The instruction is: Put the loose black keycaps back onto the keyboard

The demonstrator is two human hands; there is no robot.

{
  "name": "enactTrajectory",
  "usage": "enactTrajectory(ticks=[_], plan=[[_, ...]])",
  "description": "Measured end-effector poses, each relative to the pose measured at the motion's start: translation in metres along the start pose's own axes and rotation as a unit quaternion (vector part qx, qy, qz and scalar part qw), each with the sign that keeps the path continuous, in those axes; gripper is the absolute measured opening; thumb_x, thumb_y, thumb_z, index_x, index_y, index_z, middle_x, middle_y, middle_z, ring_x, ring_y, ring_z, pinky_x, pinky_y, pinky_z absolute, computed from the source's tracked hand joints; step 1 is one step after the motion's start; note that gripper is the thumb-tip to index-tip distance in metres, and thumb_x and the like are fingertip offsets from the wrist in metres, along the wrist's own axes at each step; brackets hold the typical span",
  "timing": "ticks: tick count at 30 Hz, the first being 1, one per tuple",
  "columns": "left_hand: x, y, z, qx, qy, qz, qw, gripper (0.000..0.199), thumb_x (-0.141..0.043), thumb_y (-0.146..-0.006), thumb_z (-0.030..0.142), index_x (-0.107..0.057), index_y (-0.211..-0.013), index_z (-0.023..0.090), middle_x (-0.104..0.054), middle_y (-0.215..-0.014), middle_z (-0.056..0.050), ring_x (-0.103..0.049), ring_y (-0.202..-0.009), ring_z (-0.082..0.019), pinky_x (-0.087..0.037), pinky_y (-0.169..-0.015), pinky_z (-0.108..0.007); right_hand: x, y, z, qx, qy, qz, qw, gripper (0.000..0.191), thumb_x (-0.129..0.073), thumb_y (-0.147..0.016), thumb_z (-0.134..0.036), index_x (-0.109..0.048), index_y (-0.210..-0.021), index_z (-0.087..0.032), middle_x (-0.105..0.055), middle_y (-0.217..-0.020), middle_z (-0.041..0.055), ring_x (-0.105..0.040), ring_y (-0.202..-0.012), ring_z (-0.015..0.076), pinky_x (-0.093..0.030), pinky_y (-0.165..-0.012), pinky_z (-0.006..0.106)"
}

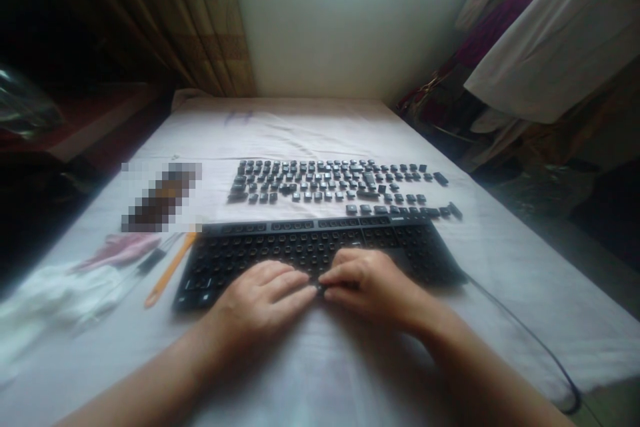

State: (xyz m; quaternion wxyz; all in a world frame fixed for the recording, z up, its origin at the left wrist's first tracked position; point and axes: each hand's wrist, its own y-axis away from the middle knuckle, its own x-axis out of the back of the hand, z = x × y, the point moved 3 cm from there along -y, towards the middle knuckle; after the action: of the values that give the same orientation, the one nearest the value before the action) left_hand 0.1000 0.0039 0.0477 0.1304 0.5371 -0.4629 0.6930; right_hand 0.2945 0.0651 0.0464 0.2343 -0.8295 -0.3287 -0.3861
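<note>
A black keyboard (320,260) lies before me on the white cloth, most of its keycaps off and the key sockets bare. A few caps remain at its lower left corner. My left hand (270,293) rests on the front edge, fingers closed and tips brought together near the middle. From the other side my right hand (365,283) meets it, thumb and forefinger pinched. Between the two sets of fingertips shows a small dark piece, too blurred to name. Beyond the keyboard, loose black keycaps (320,183) are laid out in rows like a keyboard layout.
Left of the keyboard lie an orange-handled tool (170,271), a thin brush (151,259), a pink cloth (120,249) and a white cloth (65,300). A pixelated patch covers something behind them. The keyboard's cable (530,337) runs off the right front. Garments hang at the right.
</note>
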Motion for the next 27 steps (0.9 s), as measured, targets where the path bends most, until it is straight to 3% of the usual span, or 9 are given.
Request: enactTrajectory(ticks=[10, 20, 27], plan=[[-0.0013, 0.0010, -0.0015, 0.003, 0.007, -0.005, 1.000, 0.029, -0.043, -0.102, 0.018, -0.070, -0.113, 0.020, -0.074, -0.107, -0.005, -0.066, -0.097, -0.018, -0.056, -0.089, -0.034, 0.0069, -0.0003, 0.0088, 0.047, -0.040, -0.022, 0.998, 0.017, -0.065, -0.091, -0.016, -0.081, -0.093, -0.020, -0.073, -0.079, 0.0034, -0.067, -0.070, 0.0125, -0.050, -0.066, 0.020], [-0.0013, -0.0004, 0.0018, 0.003, -0.006, -0.011, 1.000, 0.028, -0.043, -0.102, 0.016, -0.069, -0.113, 0.018, -0.074, -0.106, -0.005, -0.066, -0.096, -0.020, -0.055, -0.087, -0.036, 0.0036, 0.0058, 0.0022, 0.082, 0.069, 0.000, 0.994, 0.022, -0.058, -0.095, -0.019, -0.079, -0.087, -0.022, -0.066, -0.072, 0.0021, -0.061, -0.062, 0.0117, -0.041, -0.057, 0.021], [-0.0013, -0.0001, 0.0019, 0.000, -0.015, -0.014, 1.000, 0.027, -0.046, -0.100, 0.016, -0.069, -0.113, 0.018, -0.073, -0.106, -0.007, -0.066, -0.097, -0.019, -0.056, -0.089, -0.036, 0.0040, 0.0058, 0.0010, 0.089, 0.065, 0.010, 0.994, 0.020, -0.060, -0.094, -0.018, -0.079, -0.087, -0.022, -0.067, -0.073, 0.0020, -0.062, -0.062, 0.0117, -0.041, -0.058, 0.020]])
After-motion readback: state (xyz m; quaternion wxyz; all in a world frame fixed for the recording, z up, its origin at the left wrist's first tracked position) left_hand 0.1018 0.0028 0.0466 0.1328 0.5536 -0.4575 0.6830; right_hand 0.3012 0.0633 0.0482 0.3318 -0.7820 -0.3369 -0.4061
